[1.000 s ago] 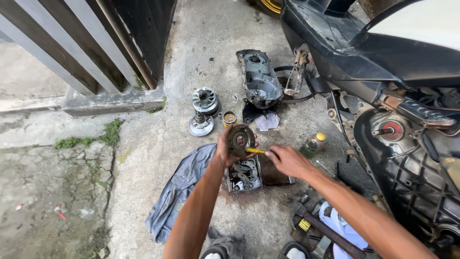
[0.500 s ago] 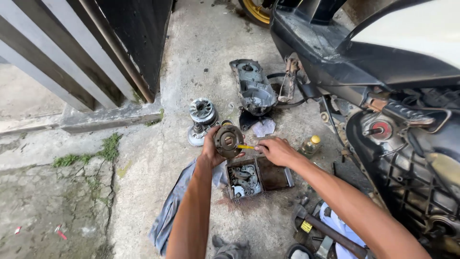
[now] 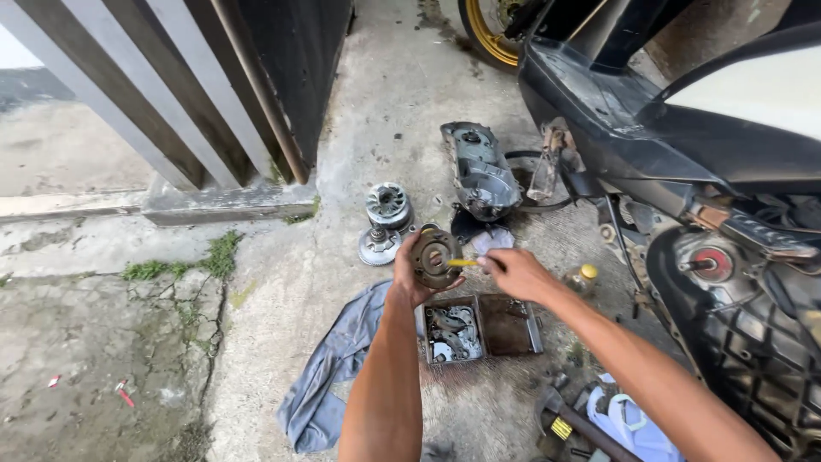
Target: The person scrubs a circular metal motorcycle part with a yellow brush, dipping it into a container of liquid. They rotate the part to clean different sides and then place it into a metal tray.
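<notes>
My left hand [image 3: 409, 275] holds a round, rusty brown clutch part [image 3: 434, 257] up over the ground. My right hand [image 3: 516, 274] grips a small tool with a yellow handle [image 3: 463, 263], and its tip touches the middle of the round part. Right below the hands sits a metal tray [image 3: 481, 328] in two compartments, the left one holding several greasy metal pieces. A grey rag [image 3: 333, 376] lies on the concrete under my left forearm.
A pulley assembly [image 3: 385, 221] stands on the concrete to the left. A grey engine cover [image 3: 479, 170] lies beyond the hands. A black scooter [image 3: 684, 145] with its engine side exposed fills the right. A small yellow-capped bottle [image 3: 583, 278] and a hammer [image 3: 573, 423] lie nearby.
Both hands have stayed together on the round part and tool. The view has shifted, so the hands and the parts on the ground sit slightly higher and more central.
</notes>
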